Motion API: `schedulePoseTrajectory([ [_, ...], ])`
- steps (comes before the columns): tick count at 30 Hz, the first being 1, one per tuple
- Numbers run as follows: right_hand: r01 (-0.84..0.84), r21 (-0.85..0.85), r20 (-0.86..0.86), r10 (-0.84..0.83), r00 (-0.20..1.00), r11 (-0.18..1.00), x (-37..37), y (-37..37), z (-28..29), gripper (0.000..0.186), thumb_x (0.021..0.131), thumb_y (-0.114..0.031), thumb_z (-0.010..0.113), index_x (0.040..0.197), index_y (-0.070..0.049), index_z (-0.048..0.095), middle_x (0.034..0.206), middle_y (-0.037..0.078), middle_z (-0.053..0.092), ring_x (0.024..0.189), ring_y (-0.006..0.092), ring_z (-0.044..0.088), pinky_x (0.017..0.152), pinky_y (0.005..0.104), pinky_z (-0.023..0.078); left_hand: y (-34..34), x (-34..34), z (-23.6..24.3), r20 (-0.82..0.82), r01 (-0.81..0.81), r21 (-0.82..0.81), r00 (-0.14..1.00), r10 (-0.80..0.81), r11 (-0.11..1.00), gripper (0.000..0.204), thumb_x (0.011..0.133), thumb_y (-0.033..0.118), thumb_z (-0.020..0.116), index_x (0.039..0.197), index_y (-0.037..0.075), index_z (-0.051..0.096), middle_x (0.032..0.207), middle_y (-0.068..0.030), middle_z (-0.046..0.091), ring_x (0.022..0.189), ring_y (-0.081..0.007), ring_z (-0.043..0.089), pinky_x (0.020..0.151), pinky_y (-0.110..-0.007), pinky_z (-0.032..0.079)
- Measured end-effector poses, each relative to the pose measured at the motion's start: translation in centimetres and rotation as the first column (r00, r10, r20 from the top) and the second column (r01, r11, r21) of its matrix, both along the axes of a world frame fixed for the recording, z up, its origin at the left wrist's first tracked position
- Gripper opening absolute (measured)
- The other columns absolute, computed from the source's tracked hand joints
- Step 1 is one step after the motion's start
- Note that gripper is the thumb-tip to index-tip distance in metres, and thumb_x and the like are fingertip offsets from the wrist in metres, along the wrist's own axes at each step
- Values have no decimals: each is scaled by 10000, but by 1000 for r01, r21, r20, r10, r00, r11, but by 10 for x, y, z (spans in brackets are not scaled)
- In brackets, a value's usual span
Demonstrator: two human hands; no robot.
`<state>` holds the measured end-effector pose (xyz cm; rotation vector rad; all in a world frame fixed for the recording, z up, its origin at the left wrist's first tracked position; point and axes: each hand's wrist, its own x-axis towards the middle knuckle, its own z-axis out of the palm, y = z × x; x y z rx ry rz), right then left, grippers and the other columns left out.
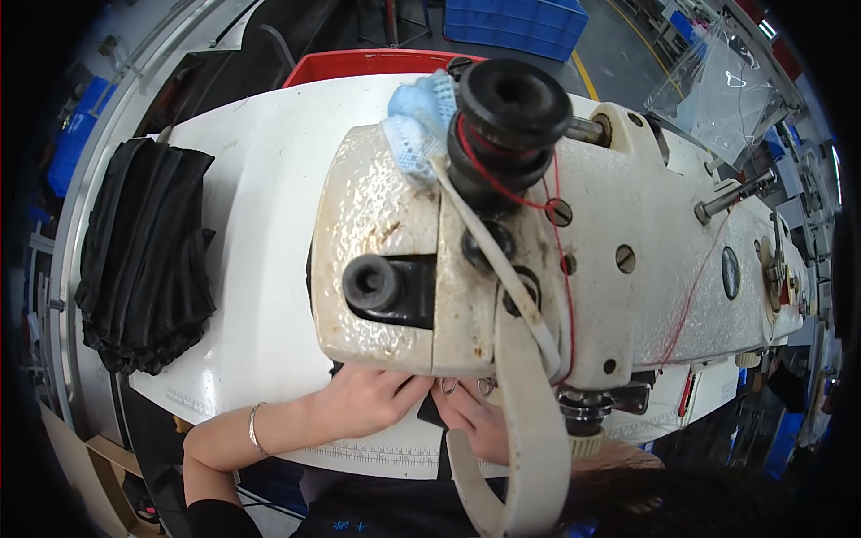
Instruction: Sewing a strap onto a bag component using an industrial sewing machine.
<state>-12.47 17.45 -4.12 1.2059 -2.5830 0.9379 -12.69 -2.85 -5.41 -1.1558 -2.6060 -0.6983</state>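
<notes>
A cream sewing machine (pixel 529 296) fills the middle, its head covering the space just ahead of my hands. My left hand (pixel 369 401), with a silver bracelet on its wrist, reaches in under the front of the machine head. Its fingers are bent and closed at a piece of black fabric (pixel 430 412), their tips partly hidden. My right hand (pixel 482 426) is close by on the other side of this fabric, fingers curled against it, partly covered by a curved cream lever (pixel 534 439). The needle and presser foot are out of sight beneath the head.
A pleated stack of black fabric pieces (pixel 148 255) lies on the white table (pixel 256 242) at the left. Red thread (pixel 565 278) runs down the machine. A light blue cloth (pixel 417 121) is tucked by the black knob. Beyond the table are a red bin (pixel 359 65) and blue crate (pixel 516 25).
</notes>
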Motion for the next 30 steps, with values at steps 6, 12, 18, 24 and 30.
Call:
schedulePoseTrajectory([
  [6,-156,21,-249,156,956,988,-25,-9,-10,198,683,-148,635,823,-8,640,881,121,601,804,244,575,671,375,472,-20,-9,-21,142,-124,-34,982,128,992,262,696,37,617,953,61,658,908,-118,635,810,-272,628,701,-370,505],
  [12,-254,115,-521,276,808,960,-37,2,-43,196,608,-147,579,716,14,610,807,180,553,769,322,525,568,419,450,-37,-5,-48,327,-238,130,927,185,963,304,668,7,641,967,58,657,941,-127,633,834,-294,620,724,-390,499],
  [18,-231,60,-300,238,924,971,-49,12,-55,209,638,-136,588,788,9,605,860,170,562,829,295,527,635,402,445,-32,-6,-48,94,-54,-46,994,59,997,367,597,-15,649,962,19,656,935,-122,627,846,-289,617,725,-395,500],
  [24,-193,4,-10,193,981,981,-56,18,-57,235,674,-122,600,873,3,599,923,158,573,901,262,530,715,382,439,-29,-7,-37,44,-47,-24,998,48,999,350,609,-29,631,955,17,657,911,-119,626,813,-289,620,711,-391,502],
  [30,-142,-37,284,147,948,989,-53,20,-57,270,711,-109,611,959,-3,593,986,147,584,974,230,533,796,362,434,-24,-7,-27,11,-41,-37,999,41,998,321,628,-21,617,942,21,664,932,-125,626,831,-293,617,733,-382,501],
])
